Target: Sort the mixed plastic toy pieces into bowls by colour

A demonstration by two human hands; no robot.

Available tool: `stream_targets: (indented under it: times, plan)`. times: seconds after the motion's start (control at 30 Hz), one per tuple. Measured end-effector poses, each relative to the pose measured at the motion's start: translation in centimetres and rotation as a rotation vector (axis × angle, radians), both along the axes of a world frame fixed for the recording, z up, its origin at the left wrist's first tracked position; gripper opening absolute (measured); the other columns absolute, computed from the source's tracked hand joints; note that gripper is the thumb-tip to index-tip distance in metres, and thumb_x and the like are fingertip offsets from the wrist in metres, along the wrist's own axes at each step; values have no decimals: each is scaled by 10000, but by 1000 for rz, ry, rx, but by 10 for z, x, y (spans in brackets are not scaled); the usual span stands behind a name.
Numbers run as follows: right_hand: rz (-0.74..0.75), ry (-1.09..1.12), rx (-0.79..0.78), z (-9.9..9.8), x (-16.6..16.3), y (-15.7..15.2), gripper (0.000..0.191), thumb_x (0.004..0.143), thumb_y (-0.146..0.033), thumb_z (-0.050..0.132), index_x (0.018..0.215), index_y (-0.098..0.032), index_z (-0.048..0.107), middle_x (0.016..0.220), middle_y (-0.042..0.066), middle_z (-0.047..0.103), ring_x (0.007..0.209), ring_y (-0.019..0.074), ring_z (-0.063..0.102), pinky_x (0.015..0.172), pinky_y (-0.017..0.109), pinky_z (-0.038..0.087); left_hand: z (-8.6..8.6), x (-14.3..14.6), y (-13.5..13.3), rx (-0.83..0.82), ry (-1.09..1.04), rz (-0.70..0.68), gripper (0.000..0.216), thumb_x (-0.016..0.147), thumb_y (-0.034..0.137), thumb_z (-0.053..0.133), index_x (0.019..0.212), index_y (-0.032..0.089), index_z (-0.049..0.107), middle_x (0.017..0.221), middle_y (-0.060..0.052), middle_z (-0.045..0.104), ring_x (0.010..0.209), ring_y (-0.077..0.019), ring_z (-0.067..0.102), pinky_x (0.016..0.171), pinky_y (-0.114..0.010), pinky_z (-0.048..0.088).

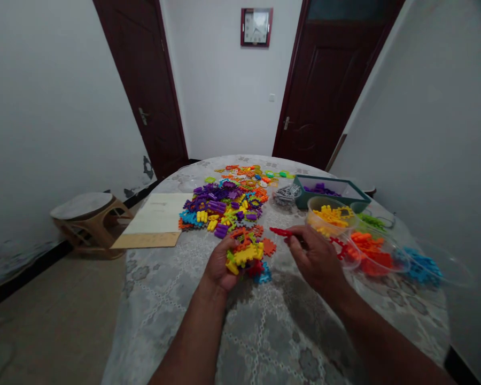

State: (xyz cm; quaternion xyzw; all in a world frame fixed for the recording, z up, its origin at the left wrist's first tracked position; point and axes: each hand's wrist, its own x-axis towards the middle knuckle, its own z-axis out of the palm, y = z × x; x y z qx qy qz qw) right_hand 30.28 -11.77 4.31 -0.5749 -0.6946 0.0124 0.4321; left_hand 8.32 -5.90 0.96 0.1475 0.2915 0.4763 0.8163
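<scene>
My left hand (pixel 221 266) is closed around a bunch of plastic building pieces (pixel 248 254), mostly yellow with orange, red and blue ones among them. Pinched in the fingers of my right hand (pixel 313 255) is a flat red plastic piece (pixel 279 231), its tip pointing left toward that bunch. Right behind the left hand lies a large mixed pile of plastic pieces (pixel 224 206) in purple, yellow, blue and orange. Beside my right hand stands a clear tub of yellow pieces (pixel 332 218). The palm side of the right hand is hidden.
Clear tubs to the right hold orange pieces (pixel 371 254), blue pieces (pixel 421 267) and green pieces (pixel 372 222). Behind them sits a green box (pixel 302 199) with purple pieces, near a container of grey pieces (pixel 286 195). An open cardboard sheet (pixel 156 216) lies left; a stool (pixel 90 222) stands beyond.
</scene>
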Motion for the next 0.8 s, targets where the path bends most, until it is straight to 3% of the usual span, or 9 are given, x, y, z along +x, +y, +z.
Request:
stream_targets:
  times: [0.1, 0.2, 0.33, 0.43, 0.63, 0.8]
  plan:
    - [-136, -203, 66, 10, 41, -5, 185, 978, -288, 501, 1041, -217, 660, 1000, 104, 714, 893, 253, 686, 820, 382, 540, -2, -1, 0, -30, -19, 11, 481, 748, 94, 644, 1222, 161, 594, 942, -118, 758, 742, -268, 762, 515, -306, 590]
    - [-264, -409, 78, 7, 81, -9, 175, 972, -315, 501, 998, -219, 645, 967, 117, 701, 887, 284, 680, 832, 430, 548, -3, -1, 0, -68, -4, 8, 498, 766, 124, 655, 1258, 158, 587, 928, -115, 759, 718, -266, 763, 530, -326, 606]
    - [-267, -533, 107, -3, 97, -10, 207, 982, -340, 503, 1060, -213, 645, 1062, 151, 700, 1014, 336, 670, 948, 525, 544, -5, -2, 0, -59, -33, -5, 563, 763, 140, 675, 1314, 179, 569, 967, -117, 772, 740, -289, 775, 533, -353, 613]
    - [-77, -435, 124, -2, 71, -7, 219, 1011, -318, 505, 1137, -229, 660, 1180, 138, 702, 1134, 318, 665, 1036, 524, 532, -5, -2, 0, -56, -30, -38, 526, 780, 154, 680, 1298, 167, 587, 972, -128, 780, 732, -291, 774, 541, -355, 609]
    - [312, -265, -23, 13, -14, 1, 315, 1039, -261, 544, 1338, -286, 640, 1404, 99, 647, 1309, 267, 610, 1109, 481, 526, -3, 2, -2, -38, -25, -54, 366, 815, 150, 662, 1180, 141, 649, 929, -114, 778, 705, -263, 760, 579, -350, 613]
    - [451, -247, -131, 13, -46, 20, 307, 1030, -240, 557, 1326, -240, 638, 1389, 132, 654, 1299, 273, 612, 1127, 498, 502, 0, 5, -1, -47, -97, -67, 218, 866, 133, 659, 1082, 123, 683, 871, -86, 767, 668, -206, 744, 653, -309, 618]
